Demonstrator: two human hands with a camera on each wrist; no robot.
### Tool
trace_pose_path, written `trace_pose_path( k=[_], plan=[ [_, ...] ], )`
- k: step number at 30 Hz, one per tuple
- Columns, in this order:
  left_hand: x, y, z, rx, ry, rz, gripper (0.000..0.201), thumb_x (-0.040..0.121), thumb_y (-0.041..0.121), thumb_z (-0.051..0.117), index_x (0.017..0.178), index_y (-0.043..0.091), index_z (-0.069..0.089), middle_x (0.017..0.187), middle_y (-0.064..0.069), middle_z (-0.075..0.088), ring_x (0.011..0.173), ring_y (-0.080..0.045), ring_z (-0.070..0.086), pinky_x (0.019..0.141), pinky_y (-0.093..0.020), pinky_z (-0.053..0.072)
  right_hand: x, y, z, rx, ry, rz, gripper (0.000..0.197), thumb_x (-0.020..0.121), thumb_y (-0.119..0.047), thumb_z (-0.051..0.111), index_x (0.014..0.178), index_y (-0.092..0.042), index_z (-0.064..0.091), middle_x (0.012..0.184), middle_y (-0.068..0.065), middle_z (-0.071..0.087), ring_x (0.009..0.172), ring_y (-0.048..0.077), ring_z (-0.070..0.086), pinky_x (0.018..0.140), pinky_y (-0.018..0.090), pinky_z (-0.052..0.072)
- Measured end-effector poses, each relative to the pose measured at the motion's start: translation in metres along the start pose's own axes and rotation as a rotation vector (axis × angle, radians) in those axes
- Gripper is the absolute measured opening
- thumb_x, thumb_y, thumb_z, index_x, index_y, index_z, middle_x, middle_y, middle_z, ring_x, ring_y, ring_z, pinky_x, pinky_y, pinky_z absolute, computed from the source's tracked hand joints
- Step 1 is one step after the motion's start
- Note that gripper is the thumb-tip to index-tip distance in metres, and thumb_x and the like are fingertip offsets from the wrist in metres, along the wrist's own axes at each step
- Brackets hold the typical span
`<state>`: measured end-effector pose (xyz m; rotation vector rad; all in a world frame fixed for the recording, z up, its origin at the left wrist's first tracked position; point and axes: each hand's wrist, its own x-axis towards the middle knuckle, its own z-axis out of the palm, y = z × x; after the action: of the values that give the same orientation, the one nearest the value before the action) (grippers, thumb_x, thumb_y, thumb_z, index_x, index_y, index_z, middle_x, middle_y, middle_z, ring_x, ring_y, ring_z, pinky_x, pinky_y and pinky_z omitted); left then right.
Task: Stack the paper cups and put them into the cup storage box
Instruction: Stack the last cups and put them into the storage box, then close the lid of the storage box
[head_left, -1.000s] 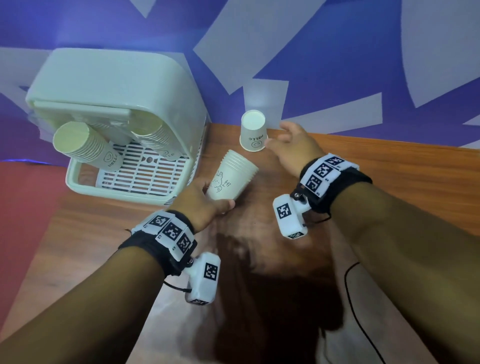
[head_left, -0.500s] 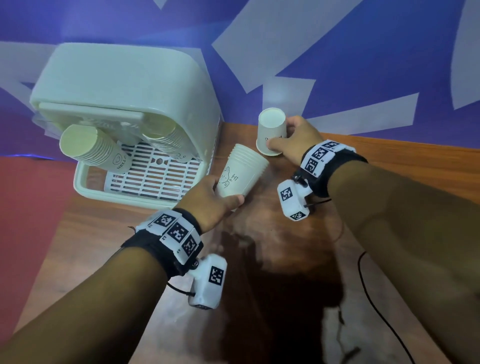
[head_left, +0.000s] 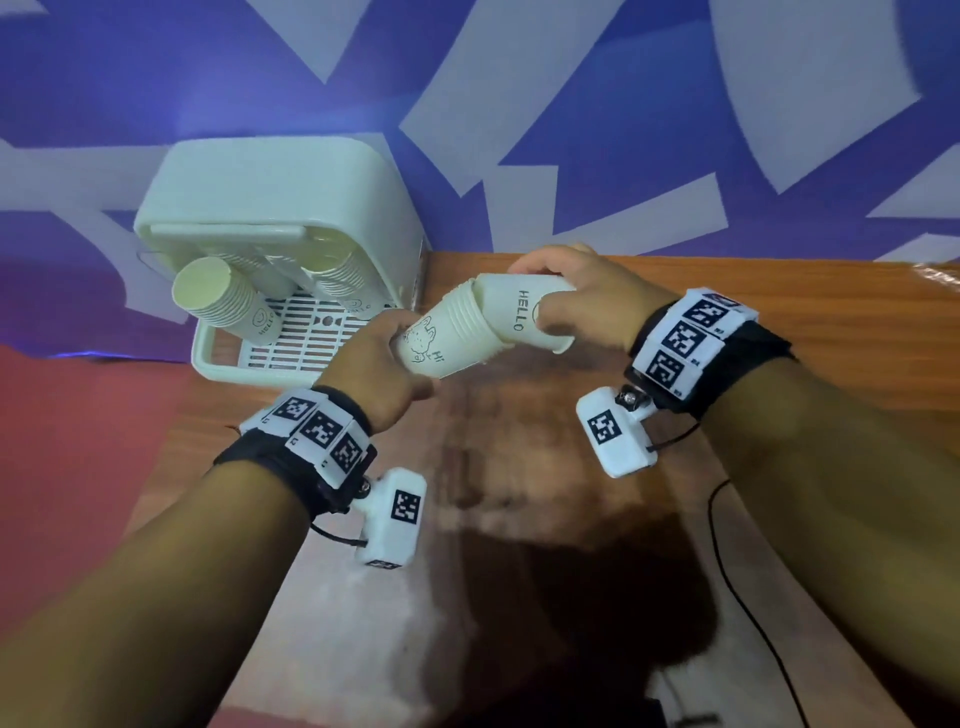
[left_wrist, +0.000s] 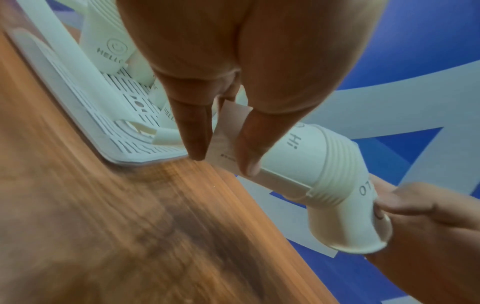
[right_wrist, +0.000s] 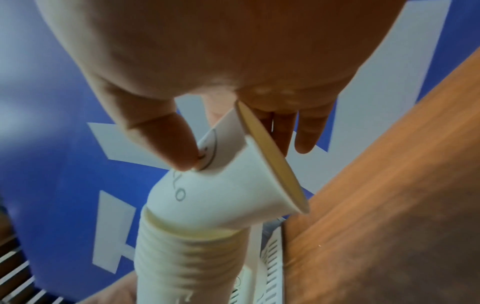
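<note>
Cup storage box (head_left: 280, 208) at the tabletop's (head_left: 779, 312) far left, stacks inside. Right of it, left hand (head_left: 379, 369) grips a ribbed white cup stack (head_left: 447, 338); right hand (head_left: 587, 301) pinches a "HELLO" cup (head_left: 519, 317), tilted, base just entering the stack's mouth.

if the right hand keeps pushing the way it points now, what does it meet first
Most likely the stack of cups in the left hand: the right hand points its single cup into the stack's open end, already partly in and tilted.
</note>
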<state>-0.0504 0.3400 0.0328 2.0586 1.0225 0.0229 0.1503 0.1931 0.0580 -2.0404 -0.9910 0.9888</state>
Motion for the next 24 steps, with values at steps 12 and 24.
trace_pose_path(
  k=[12, 24],
  plan=[
    [-0.033, -0.051, -0.050, -0.063, -0.063, 0.046, 0.058, 0.065, -0.003, 0.083, 0.112, 0.024, 0.061, 0.093, 0.009, 0.064, 0.082, -0.010, 0.062, 0.070, -0.016, 0.048, -0.015, -0.078, 0.105, 0.482, 0.030, 0.063, 0.079, 0.072, -0.001, 0.057, 0.145, -0.024, 0.038, 0.134, -0.003, 0.051, 0.117, 0.012, 0.053, 0.094, 0.026, 0.047],
    [-0.005, -0.120, -0.135, -0.029, -0.007, 0.006, 0.064, 0.056, 0.027, 0.081, 0.118, 0.027, 0.061, 0.114, -0.002, 0.059, 0.099, -0.024, 0.063, 0.096, -0.037, 0.052, 0.042, -0.152, 0.215, 0.703, 0.294, 0.449, 0.032, 0.098, -0.009, 0.044, 0.129, -0.018, 0.051, 0.105, 0.014, 0.067, 0.071, 0.026, 0.073, 0.060, 0.031, 0.059]
  ],
)
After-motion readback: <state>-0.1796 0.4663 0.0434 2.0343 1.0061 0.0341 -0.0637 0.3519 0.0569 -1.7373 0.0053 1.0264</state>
